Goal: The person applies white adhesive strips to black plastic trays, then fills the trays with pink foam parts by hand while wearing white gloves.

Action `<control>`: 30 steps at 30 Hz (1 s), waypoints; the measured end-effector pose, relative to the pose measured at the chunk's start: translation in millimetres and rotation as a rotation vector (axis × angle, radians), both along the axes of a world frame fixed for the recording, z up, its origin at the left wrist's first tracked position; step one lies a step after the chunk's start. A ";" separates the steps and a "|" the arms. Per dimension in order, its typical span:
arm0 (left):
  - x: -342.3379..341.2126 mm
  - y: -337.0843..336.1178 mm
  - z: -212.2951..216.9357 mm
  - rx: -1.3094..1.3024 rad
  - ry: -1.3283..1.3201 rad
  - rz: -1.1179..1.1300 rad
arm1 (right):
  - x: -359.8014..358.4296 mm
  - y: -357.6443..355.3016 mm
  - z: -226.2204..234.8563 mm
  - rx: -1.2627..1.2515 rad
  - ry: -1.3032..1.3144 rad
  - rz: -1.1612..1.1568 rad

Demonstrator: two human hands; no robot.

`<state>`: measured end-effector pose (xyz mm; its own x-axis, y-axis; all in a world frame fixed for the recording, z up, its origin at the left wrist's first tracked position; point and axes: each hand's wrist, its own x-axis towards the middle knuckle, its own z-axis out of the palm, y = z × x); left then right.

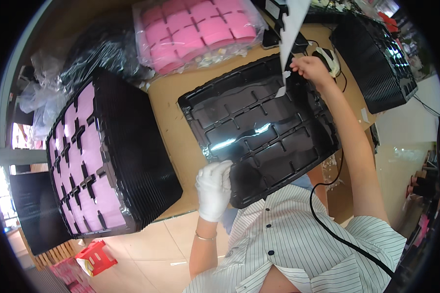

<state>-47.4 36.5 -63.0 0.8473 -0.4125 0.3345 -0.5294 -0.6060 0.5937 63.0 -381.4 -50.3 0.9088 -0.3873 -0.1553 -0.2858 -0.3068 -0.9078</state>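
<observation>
A shallow black plastic tray (264, 129) with moulded compartments lies on the brown tabletop, its near edge close to my body. My left hand (213, 190), in a white glove, has its fingers curled round the tray's left near edge. Bare and raised over the far right corner, my right hand (310, 69) has thumb and fingers pinched together. What sits in that pinch is too small to make out. A white strip (292, 29) with a jagged edge hangs just left of those fingers. Below it a small white piece (280, 91) shows against the tray.
At left stands a tall stack of black trays (132, 151), its top holding pink-purple sheets. A bagged pack of pink pieces (195, 29) lies beyond the tray. Another black tray stack (374, 63) is at far right. A black cable (322, 227) crosses my shirt.
</observation>
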 end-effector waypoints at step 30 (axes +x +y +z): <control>-0.2 -0.6 -1.0 -0.006 -0.033 -0.007 | 27.2 -4.7 -2.5 -0.583 0.269 0.365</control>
<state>-47.6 35.9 -64.0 0.8327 -0.4163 0.3650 -0.5532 -0.5988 0.5791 90.2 -386.1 -52.7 0.9550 -0.1549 -0.2527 -0.2630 -0.8363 -0.4812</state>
